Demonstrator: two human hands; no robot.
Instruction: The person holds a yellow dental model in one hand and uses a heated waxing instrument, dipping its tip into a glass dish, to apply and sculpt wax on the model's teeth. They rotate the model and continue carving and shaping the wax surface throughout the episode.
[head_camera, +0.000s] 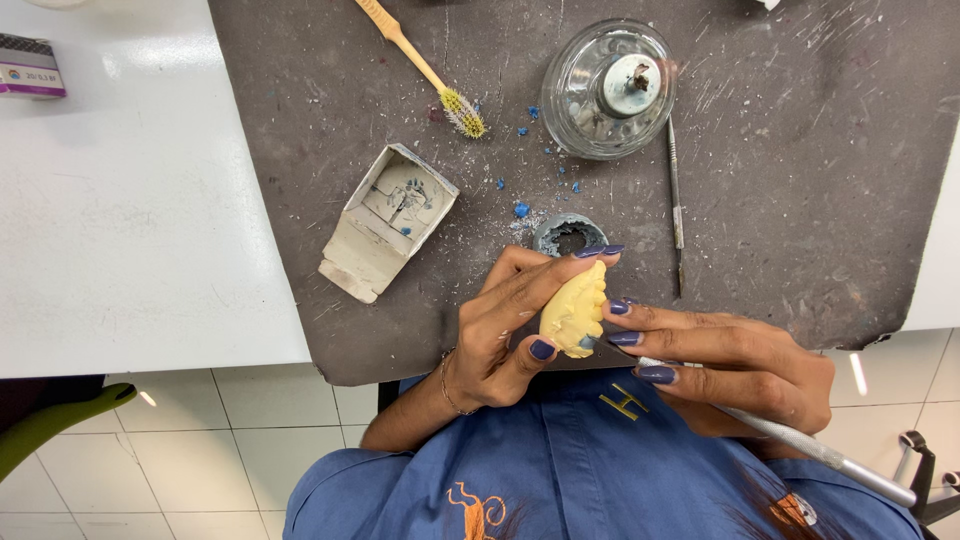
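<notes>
Two hands (500, 335) (740, 365) pinch a ridged yellow stone cast (573, 312), knurled steel tool (800, 445) in right

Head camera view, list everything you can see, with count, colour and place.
Yellow dental cast model: one, pale yellow, held between both hands at the mat's near edge.
Dark grey work mat: one, scratched and dusty, on the white table.
Yellow-bristled toothbrush: one, tan handle, far side of mat.
Clear glass burner: one, far middle of mat.
Thin metal hand tool: one, silver, lying right of the burner.
Open white cardboard box: one, left part of mat.
Small grey ring: one, just beyond the cast.
Blue crumbs: several, scattered mid-mat.
Small box: one, white and purple, table's far left.
Silver metal instrument: one, in right hand.
Left hand: grips cast.
Right hand: touches cast, holds instrument.
</notes>
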